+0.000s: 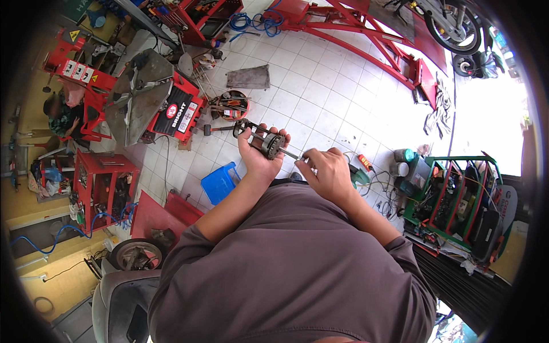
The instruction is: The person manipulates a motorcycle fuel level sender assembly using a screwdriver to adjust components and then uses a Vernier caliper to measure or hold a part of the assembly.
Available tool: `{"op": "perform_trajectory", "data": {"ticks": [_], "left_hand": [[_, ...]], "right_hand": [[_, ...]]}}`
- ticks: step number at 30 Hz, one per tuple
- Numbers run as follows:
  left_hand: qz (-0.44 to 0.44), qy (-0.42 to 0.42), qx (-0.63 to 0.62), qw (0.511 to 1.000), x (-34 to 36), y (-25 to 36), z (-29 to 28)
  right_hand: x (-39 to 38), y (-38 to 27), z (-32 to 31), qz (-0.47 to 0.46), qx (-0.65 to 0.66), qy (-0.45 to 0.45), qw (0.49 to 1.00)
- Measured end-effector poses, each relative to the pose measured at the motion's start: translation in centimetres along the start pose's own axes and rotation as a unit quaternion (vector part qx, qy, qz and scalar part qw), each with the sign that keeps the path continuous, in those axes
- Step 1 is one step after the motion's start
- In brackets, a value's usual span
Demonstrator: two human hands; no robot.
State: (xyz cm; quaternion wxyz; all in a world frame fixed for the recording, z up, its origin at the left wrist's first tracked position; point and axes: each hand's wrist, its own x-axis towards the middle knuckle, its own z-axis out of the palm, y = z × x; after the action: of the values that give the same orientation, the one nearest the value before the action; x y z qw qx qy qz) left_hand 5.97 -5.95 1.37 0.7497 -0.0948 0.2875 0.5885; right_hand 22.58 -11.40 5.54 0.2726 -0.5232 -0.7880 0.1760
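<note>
In the middle of the head view, my left hand (260, 157) grips a dark metal assembly (271, 147) with a round, notched disc and a bracket-like upper end, tilted toward the upper left. A thin greenish-silver rod (290, 154) runs from the disc down to the right. My right hand (326, 171) has its fingers closed around the outer end of this rod, beside the assembly. Both forearms reach up from below, in front of my dark shirt. The underside of the assembly is hidden by my left hand.
A tire machine (137, 94), red cart (103, 188) and seated person (60, 117) are left. A red lift (343, 31) stands at the back. Below my hands lie a blue bin (217, 183) and parts tub (231, 97) beyond. A green rack (449, 208) and cables (383, 203) are right.
</note>
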Motion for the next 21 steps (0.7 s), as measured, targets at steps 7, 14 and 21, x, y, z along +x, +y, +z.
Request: {"op": "perform_trajectory", "data": {"ticks": [7,14,21], "left_hand": [[-0.002,0.005,0.003,1.0,0.1,-0.4,0.0],[-0.004,0.008,0.0,1.0,0.1,-0.6,0.0],[-0.007,0.009,0.005,1.0,0.0,-0.6,0.2]], "right_hand": [[-0.4,0.5,0.0,-0.012,-0.005,0.008,1.0],[-0.3,-0.3,-0.3,0.004,0.044,0.05,0.998],[-0.2,-0.5,-0.6,0.018,0.027,0.037,0.999]]}}
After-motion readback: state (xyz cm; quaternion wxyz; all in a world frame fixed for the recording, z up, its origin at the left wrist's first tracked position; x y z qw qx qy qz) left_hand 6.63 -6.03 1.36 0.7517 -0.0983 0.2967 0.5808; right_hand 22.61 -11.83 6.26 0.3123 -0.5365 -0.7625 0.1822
